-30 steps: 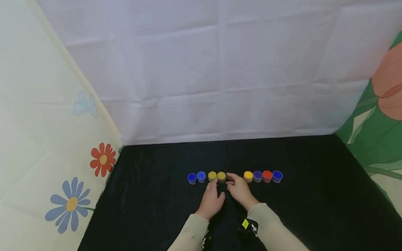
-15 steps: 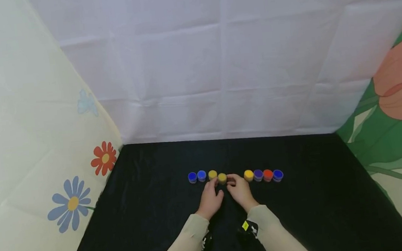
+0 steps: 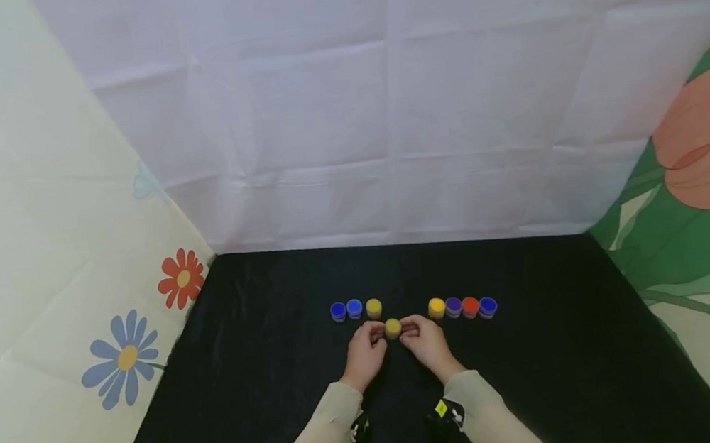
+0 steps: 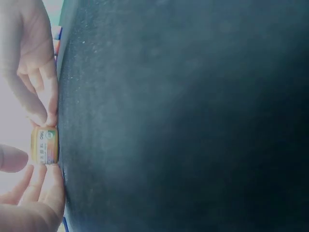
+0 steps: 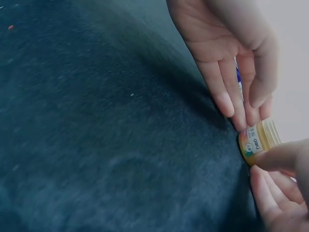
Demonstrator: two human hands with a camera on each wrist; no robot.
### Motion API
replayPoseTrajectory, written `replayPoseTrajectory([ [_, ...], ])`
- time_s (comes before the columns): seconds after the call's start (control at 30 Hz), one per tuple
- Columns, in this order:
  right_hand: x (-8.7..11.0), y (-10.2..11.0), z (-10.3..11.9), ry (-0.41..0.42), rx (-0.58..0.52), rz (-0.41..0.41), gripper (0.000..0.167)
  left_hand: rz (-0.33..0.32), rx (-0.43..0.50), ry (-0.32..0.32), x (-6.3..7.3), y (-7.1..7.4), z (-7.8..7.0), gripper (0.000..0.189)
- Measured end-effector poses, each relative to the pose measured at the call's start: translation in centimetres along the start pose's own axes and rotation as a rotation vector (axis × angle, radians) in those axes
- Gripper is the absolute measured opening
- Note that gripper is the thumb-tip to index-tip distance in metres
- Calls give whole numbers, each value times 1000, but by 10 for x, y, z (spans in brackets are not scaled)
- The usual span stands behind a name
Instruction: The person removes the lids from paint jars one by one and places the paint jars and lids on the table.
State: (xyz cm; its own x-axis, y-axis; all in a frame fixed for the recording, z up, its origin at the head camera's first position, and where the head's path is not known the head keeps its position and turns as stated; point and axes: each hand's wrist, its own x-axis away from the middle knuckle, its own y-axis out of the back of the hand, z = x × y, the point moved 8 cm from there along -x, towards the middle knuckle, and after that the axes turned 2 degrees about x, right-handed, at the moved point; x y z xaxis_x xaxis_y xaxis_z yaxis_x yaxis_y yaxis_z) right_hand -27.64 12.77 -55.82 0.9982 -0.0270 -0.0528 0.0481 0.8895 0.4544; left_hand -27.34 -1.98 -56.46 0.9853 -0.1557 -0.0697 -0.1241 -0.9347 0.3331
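Note:
A small yellow-lidded paint jar stands upright on the black cloth between my two hands. My left hand touches its left side with nearly straight fingertips; in the left wrist view the left thumb stays apart from the jar. From the right, my right hand meets the jar with extended fingertips, and in the right wrist view its thumb overlaps the jar's label. Just behind, another yellow jar ends a short row with a light blue jar and a dark blue jar.
To the right runs a second row: a brighter yellow jar, a purple jar, a red jar and a blue jar. Black cloth covers the table, with a white sheet hanging behind.
The yellow jar has slid out of its row toward the person. My left hand has left the other yellow jar and come to this one's left side; my right hand has followed the jar back.

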Motion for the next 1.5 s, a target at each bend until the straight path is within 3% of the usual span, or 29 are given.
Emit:
replayPoseTrajectory([
  [0.23,16,2,-8,21,34,44,22,26,-40,-13,7,-4,9,12],
  [0.63,31,2,-26,-45,-3,194,20,166,-109,-16,16,-13,20,5],
  [0.87,36,-2,-36,-22,-98,164,24,197,-75,-50,16,-17,22,10],
  [1.13,39,-8,-44,18,-148,141,27,256,-29,-122,16,-24,28,31],
  [1.37,41,-8,-46,16,-144,112,26,315,7,-54,16,-23,39,30],
  [1.5,42,-7,-45,20,-120,96,26,330,-6,-47,16,-22,42,29],
])
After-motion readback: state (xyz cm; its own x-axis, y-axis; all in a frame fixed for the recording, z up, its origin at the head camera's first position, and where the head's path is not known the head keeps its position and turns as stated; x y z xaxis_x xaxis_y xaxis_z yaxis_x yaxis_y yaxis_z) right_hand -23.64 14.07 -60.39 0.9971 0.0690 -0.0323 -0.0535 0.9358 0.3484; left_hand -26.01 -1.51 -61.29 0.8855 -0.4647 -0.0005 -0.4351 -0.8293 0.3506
